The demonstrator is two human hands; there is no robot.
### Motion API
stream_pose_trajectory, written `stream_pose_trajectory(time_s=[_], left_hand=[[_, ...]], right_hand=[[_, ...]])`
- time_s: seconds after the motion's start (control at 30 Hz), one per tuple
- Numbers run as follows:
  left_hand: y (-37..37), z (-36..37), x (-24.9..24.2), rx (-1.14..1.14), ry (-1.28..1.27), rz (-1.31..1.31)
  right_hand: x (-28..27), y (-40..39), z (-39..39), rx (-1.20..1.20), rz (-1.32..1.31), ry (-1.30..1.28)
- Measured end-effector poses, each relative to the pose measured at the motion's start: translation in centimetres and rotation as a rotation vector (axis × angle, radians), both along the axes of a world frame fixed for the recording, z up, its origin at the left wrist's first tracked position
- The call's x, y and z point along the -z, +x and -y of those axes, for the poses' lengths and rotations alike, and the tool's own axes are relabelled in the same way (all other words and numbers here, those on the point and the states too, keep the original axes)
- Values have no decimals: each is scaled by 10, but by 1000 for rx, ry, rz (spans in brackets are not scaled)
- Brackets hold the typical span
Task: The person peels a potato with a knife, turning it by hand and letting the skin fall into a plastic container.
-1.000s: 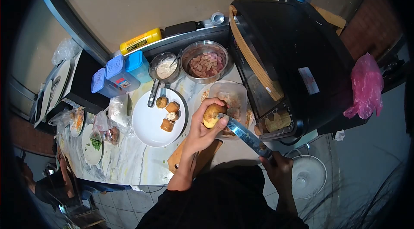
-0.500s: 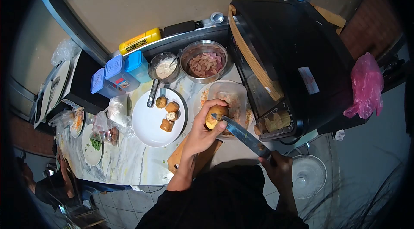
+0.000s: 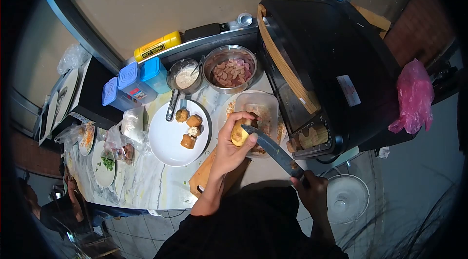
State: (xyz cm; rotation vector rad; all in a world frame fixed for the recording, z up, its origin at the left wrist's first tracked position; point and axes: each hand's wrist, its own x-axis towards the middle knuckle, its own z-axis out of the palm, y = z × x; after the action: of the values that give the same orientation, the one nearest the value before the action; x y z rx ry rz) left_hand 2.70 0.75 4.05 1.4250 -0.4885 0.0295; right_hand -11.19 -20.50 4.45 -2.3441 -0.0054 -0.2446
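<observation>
My left hand (image 3: 228, 154) is closed around a partly peeled potato (image 3: 239, 133), pale yellow where bare and brown where skin remains. The long dark-bladed knife (image 3: 275, 152) has its handle in my right hand (image 3: 313, 191). Its tip end lies against the potato beside my left thumb. Beneath the potato is a clear plastic container (image 3: 269, 103) with food bits in it, partly hidden by my hand. A wooden cutting board (image 3: 204, 177) sits under my left forearm. To the left, a white plate (image 3: 163, 137) holds several brown stuffed pieces.
Behind stand a steel bowl (image 3: 229, 90) of sliced meat and a glass bowl (image 3: 171, 79) of white powder with a spoon. A black oven (image 3: 331, 54) fills the right side. Lidded blue containers (image 3: 129, 76) stand left. Another person (image 3: 61, 215) is at the lower left.
The potato has turned in my left hand and shows more bare yellow flesh. The knife has shifted slightly, with its tip end still at the potato.
</observation>
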Motion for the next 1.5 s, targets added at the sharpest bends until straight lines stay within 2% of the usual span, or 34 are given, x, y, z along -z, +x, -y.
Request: stream_pose_trajectory(time_s=[0.17, 0.4, 0.5, 0.6, 0.67, 0.77, 0.8, 0.87, 1.03, 1.1, 1.3, 1.37, 1.4, 1.5], left_hand=[[1, 0, -2, 50, -90, -5], [2, -5, -1, 54, -19, 55], [-1, -5, -1, 40, 2, 21], [-3, -1, 2, 50, -118, -75], [2, -1, 7, -14, -24, 42], [2, 2, 1, -25, -22, 96], [0, 2, 0, -26, -22, 96], [-5, 1, -1, 9, -96, -86], [-3, -3, -2, 45, -44, -46], [-3, -6, -3, 59, -18, -52], [0, -10, 5, 79, 24, 37], [-2, -12, 17, 333, -436, -405], [-4, -11, 17, 334, -435, -404], [-9, 0, 6, 202, -645, -647]], right_hand=[[1, 0, -3, 6, 0, 53], [2, -3, 0, -9, -77, 84], [-3, -2, -2, 0, -140, 102], [0, -2, -1, -7, -148, 104], [3, -4, -1, 0, -141, 70], [4, -3, -2, 7, -141, 76], [4, -2, -3, 10, -149, 116], [10, -3, -2, 13, -107, 92], [10, -3, 1, 16, -50, 48], [4, -5, 1, 39, -219, 111], [7, -6, 2, 37, -180, 136], [4, -5, 0, 34, -182, 152], [3, -5, 0, 30, -185, 164], [2, -3, -3, 4, -165, 196]])
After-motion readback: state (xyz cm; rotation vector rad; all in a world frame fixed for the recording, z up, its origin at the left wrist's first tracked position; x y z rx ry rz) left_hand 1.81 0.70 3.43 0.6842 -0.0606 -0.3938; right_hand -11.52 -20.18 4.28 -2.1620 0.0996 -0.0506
